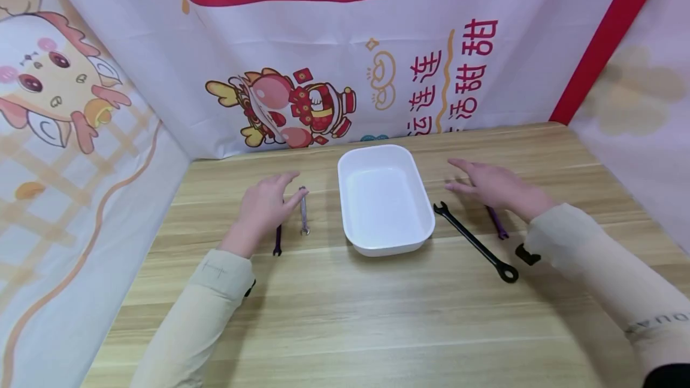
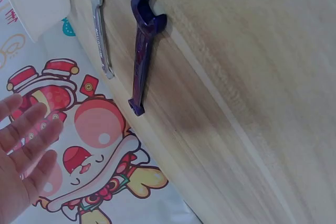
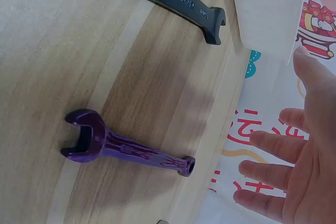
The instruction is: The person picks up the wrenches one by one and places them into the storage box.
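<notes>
My left hand (image 1: 264,205) hovers above the table with fingers spread and nothing held. Under and beside it lie a dark purple wrench (image 2: 142,56) and a small silver wrench (image 1: 304,211). On the other side my right hand (image 1: 493,184), also empty with fingers extended, is over a purple wrench (image 3: 136,150), partly covered by the hand in the head view. A long black combination wrench (image 1: 474,241) lies slanted between that hand and a white rectangular tray (image 1: 385,250). The tray stands between both hands, with nothing inside.
The wooden table (image 1: 345,322) meets a printed cloth backdrop (image 1: 334,35) at its far edge. More printed cloth (image 1: 70,196) hangs along the left side. A small dark piece (image 1: 527,254) shows beside the right cuff.
</notes>
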A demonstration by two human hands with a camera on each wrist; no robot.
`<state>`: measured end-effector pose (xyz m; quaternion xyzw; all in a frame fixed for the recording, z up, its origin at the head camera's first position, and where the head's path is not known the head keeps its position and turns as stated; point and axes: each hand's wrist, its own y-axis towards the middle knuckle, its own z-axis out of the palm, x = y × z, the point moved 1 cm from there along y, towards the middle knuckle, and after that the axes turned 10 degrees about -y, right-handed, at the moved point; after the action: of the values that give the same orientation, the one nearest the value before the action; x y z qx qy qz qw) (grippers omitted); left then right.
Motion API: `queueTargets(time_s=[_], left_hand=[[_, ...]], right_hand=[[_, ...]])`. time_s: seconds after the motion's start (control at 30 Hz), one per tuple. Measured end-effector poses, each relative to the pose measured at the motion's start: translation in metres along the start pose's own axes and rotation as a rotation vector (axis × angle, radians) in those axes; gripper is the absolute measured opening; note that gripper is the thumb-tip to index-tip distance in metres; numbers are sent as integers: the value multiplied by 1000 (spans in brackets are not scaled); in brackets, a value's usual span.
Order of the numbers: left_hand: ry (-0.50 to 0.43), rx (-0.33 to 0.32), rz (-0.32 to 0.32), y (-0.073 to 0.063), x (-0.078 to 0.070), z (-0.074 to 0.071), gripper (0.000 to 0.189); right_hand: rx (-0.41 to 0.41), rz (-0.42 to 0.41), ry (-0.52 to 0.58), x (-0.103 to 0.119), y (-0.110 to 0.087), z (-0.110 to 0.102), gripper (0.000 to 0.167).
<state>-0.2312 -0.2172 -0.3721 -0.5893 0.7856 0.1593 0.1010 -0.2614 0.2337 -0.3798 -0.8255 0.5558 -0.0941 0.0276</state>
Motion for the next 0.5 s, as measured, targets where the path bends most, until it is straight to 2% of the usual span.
queueTargets(time_s=[0.2,0.37,0.5], left_hand=[[-69,-20,66,-3,-3,0,56],[-76,-60,169,-7,-6,-1,52],[-95,-86,243,-9,-12,-1,49]], right_hand=[[-14,-12,15,0,-3,0,93],[-36,-34,16,-5,-7,1,84],[-41,-11,13,-11,-10,1,83]])
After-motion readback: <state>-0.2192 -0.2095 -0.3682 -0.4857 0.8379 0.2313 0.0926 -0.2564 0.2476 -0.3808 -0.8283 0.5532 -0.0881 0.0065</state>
